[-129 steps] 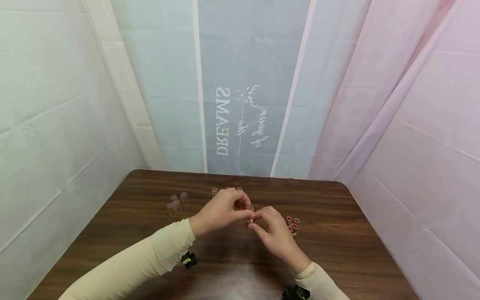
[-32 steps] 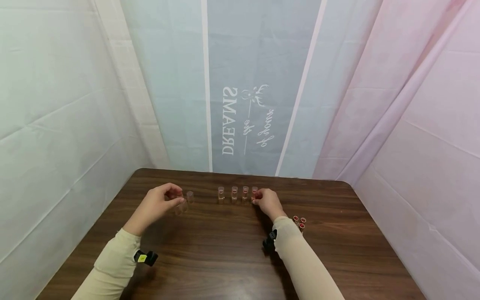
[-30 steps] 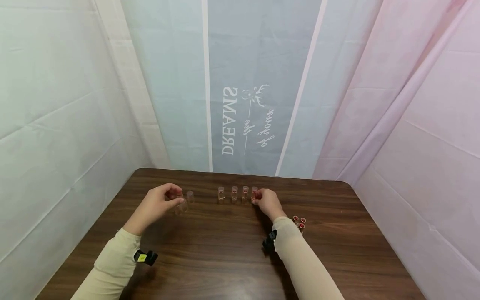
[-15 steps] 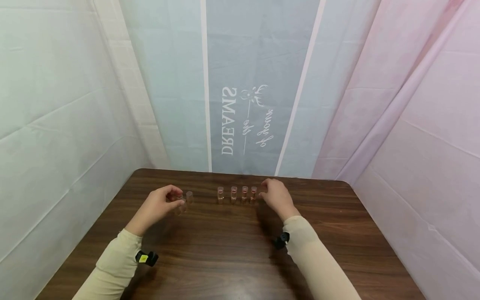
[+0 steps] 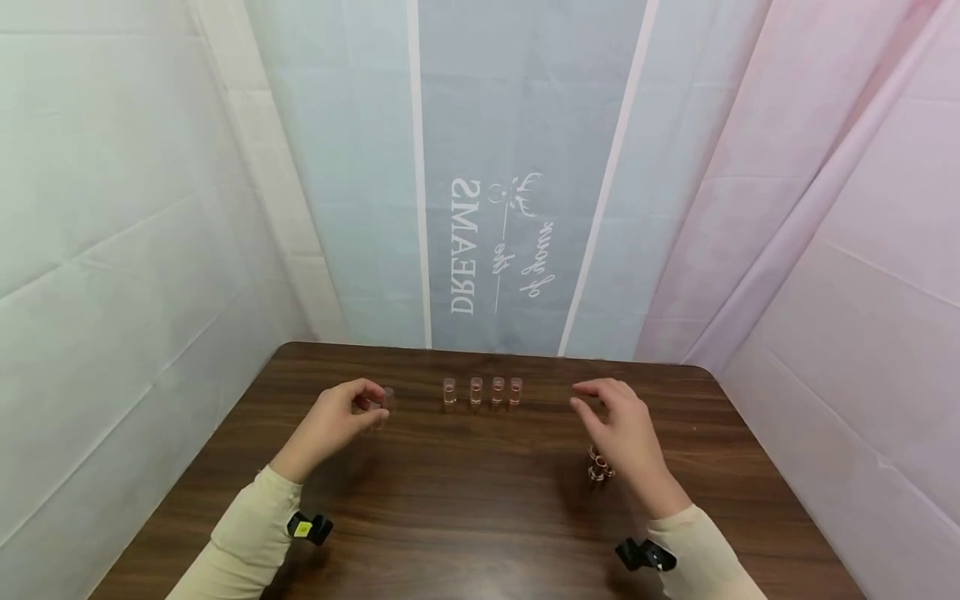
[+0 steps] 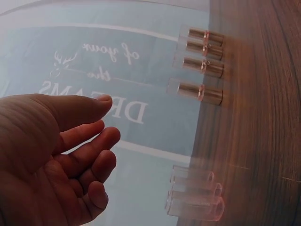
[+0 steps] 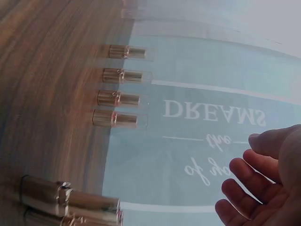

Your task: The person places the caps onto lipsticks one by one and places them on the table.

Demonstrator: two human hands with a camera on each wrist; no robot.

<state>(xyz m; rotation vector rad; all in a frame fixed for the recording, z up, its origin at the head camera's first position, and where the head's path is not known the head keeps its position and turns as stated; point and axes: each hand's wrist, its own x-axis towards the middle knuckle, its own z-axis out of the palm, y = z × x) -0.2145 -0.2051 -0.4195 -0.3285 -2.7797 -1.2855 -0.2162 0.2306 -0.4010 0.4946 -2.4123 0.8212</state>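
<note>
Four capped lipsticks [image 5: 482, 392] stand in a row at the far middle of the brown table [image 5: 465, 508]; they also show in the wrist views [image 6: 202, 66] [image 7: 120, 84]. My left hand [image 5: 360, 406] hovers beside the clear caps [image 5: 386, 398], fingers loosely curled, holding nothing [image 6: 106, 117]. The clear caps [image 6: 195, 195] stand grouped just beyond its fingertips. My right hand [image 5: 592, 400] hangs relaxed and empty [image 7: 254, 155] above the uncapped red lipsticks [image 5: 600, 465], which it partly hides. These gold-based lipsticks [image 7: 70, 203] are close below it.
Pale cloth walls enclose the table on three sides; the back one [image 5: 495, 250] bears mirrored lettering. A black strap clip sits at each wrist, left [image 5: 309, 528] and right [image 5: 643, 553]. Bare wood lies between my arms.
My right hand let go of the fourth lipstick in the row and drew back to the right, over the uncapped ones. My left hand stayed by the clear caps.
</note>
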